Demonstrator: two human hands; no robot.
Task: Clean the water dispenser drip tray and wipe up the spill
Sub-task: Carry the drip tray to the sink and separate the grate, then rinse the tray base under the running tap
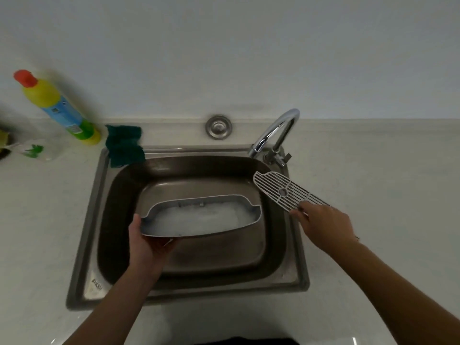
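My left hand (146,241) holds the grey drip tray (199,217) by its left end, above the steel sink (82,245). The tray is tilted a little and has white foam inside. My right hand (323,225) grips the near end of the white slotted grille (286,189), which lies across the sink's right rim and reaches over the basin. A dark green cloth (124,145) is draped over the sink's back left corner.
A chrome tap (276,133) curves up at the sink's back right corner. A yellow detergent bottle (59,108) with a red cap leans against the wall at the left. A clear plastic bag (32,151) lies on the pale counter (373,183).
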